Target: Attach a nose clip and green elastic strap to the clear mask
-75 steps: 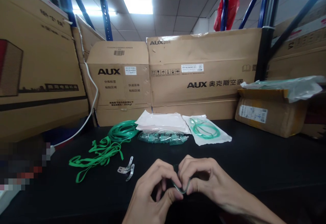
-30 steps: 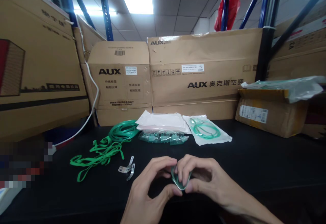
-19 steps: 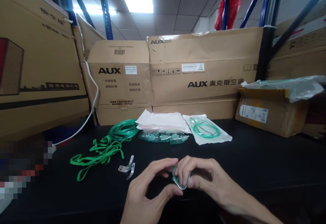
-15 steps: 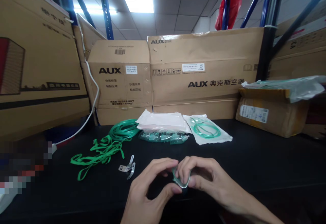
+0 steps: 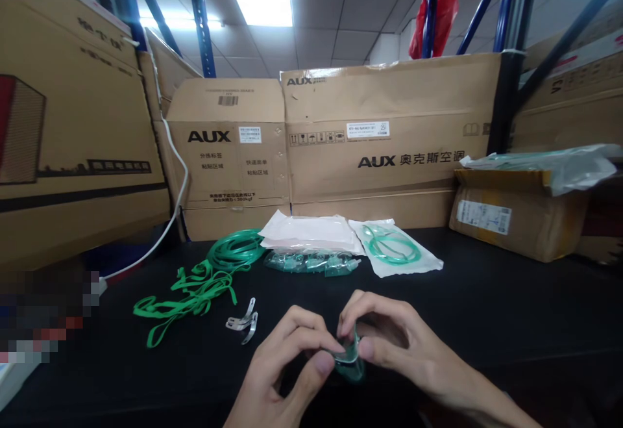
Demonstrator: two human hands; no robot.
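Observation:
Between my two hands is a clear green oxygen mask [image 5: 351, 369], low over the front of the table. My left hand [image 5: 292, 356] grips its left edge, thumb and fingers closed at the rim. On the other side, my right hand [image 5: 389, 330] pinches the rim between thumb and curled fingers. Much of the mask is hidden by the fingers. Left of my hands lie several bent metal nose clips [image 5: 243, 321] in a small pile. Green elastic straps [image 5: 195, 298] are tangled farther left, beside a coil of green tubing [image 5: 233, 249].
Clear bagged green masks [image 5: 311, 263] lie before white paper pouches [image 5: 306, 230]. To their right is a pouch with coiled green tubing [image 5: 394, 246]. Cardboard boxes [image 5: 389, 123] wall off the back. A small carton [image 5: 516, 214] stands at right; a white cable [image 5: 170, 214] hangs at left.
The left fingers have come down onto the mask's rim, and the right fingers have moved from inside it toward its far edge. The mask is tilted differently, showing more green body below.

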